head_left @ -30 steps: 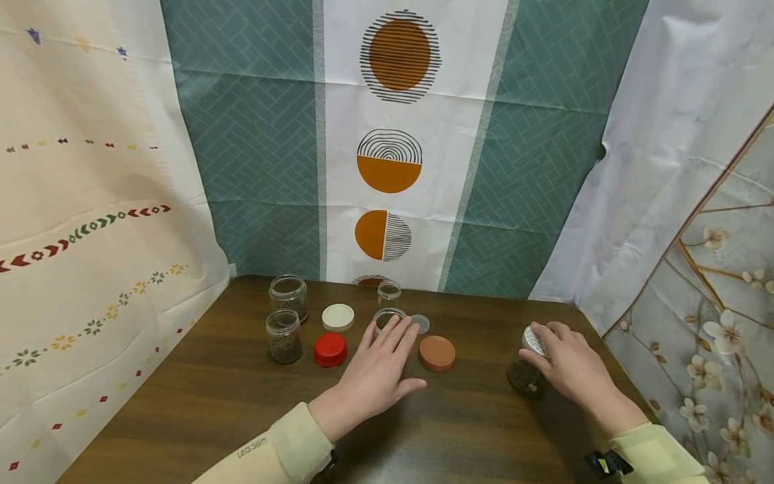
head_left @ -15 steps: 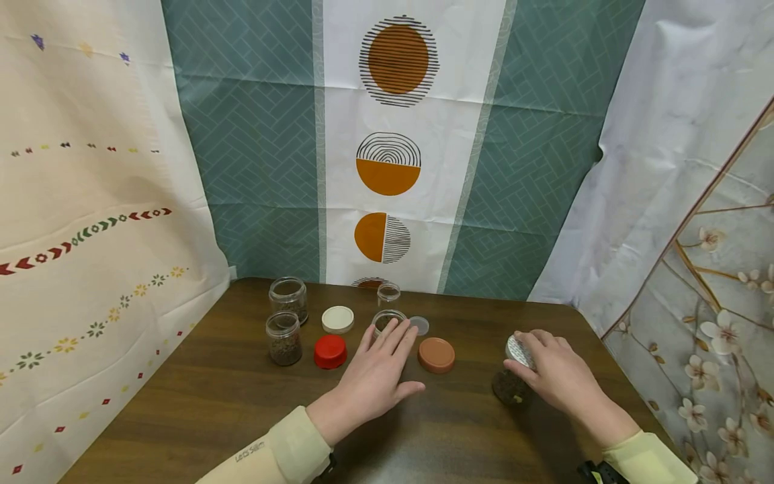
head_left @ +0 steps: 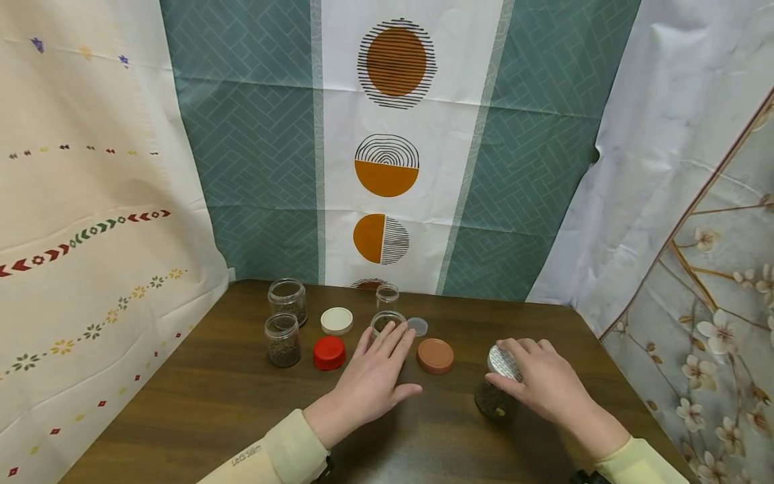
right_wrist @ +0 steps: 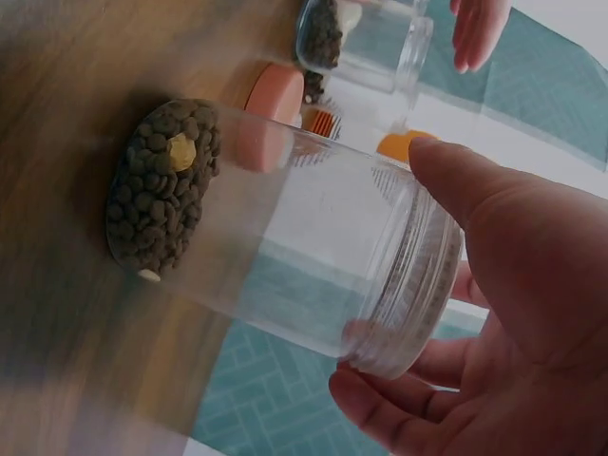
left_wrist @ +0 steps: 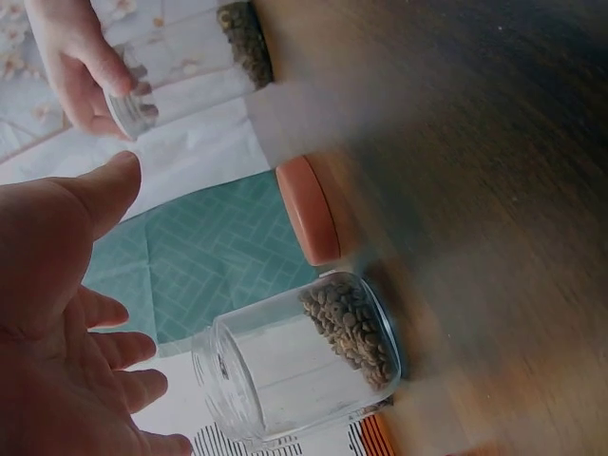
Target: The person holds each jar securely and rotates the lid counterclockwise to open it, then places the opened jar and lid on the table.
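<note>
My right hand [head_left: 544,383] grips a tall clear jar [head_left: 496,400] by its screw lid [head_left: 504,363], thumb on one side and fingers on the other. Dark brown chip-like pieces with a yellowish lump [right_wrist: 181,152] lie in the bottom of that jar. Its lid has a whitish patterned top in the head view. My left hand [head_left: 375,383] is spread with straight fingers above the table, over a lidless jar [left_wrist: 304,351] holding brown pieces. In the left wrist view a gap shows between the fingertips and this jar's mouth.
Two open jars, the front one [head_left: 283,343] and the rear one [head_left: 287,299], stand at the left. A red lid [head_left: 329,353], a cream lid [head_left: 336,320], a terracotta lid [head_left: 435,355], a small translucent lid [head_left: 418,327] and a small clear jar [head_left: 388,296] sit across the middle.
My right hand has moved left with the jar, closer to the terracotta lid. My left hand stays spread in nearly the same place.
</note>
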